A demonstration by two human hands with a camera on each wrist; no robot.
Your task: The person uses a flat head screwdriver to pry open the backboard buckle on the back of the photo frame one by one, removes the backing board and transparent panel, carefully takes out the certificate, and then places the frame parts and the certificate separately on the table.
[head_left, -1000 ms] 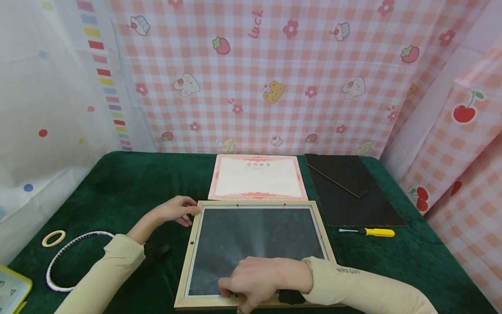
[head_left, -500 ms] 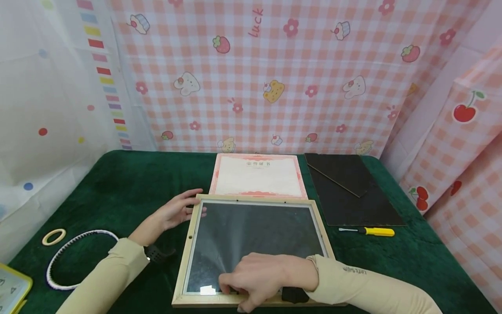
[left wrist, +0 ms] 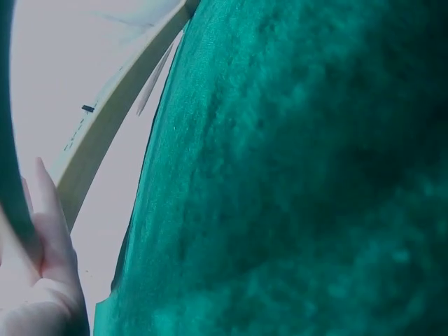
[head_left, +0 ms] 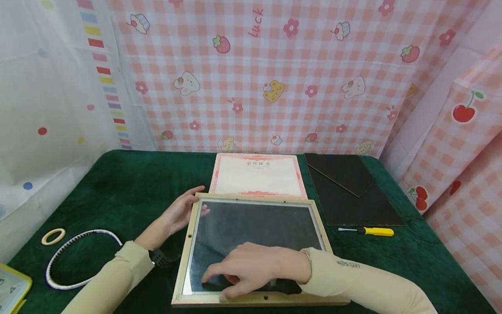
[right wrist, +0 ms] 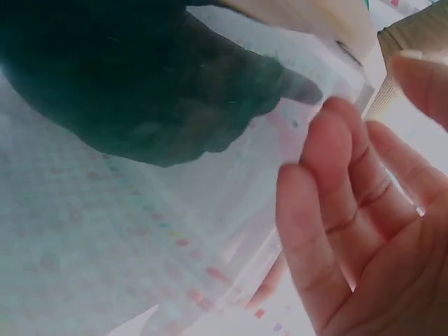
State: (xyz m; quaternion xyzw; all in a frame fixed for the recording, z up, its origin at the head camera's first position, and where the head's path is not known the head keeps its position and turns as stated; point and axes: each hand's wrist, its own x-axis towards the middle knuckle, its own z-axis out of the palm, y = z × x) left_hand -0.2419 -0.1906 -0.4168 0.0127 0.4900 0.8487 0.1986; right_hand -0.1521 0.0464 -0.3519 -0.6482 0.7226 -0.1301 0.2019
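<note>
A pale wooden picture frame (head_left: 181, 270) with a clear pane (head_left: 259, 222) lies before me, its far side slightly raised from the green cloth. My left hand (head_left: 176, 214) grips its far left corner, the thumb by the rail and fingertips visible through the pane from below. The left wrist view shows this hand (left wrist: 49, 280) beside the wooden rail (left wrist: 112, 119), which stands apart from the cloth. Over the near left part of the pane is my right hand (head_left: 255, 266), index finger extended, holding nothing. In the right wrist view its fingers (right wrist: 325, 182) are loosely bent above the reflective pane.
Behind the frame lies a certificate sheet (head_left: 256, 176) with a red border. A black backing board (head_left: 353, 205) is at the right, with a yellow-handled screwdriver (head_left: 376, 231) in front. To the left are a wooden ring (head_left: 53, 237), a white hoop (head_left: 59, 257) and a yellow-edged board (head_left: 15, 283).
My left hand has slipped its fingers under the frame's far left corner, which has risen slightly. The right hand has moved off the near rail, with its index finger reaching left over the pane.
</note>
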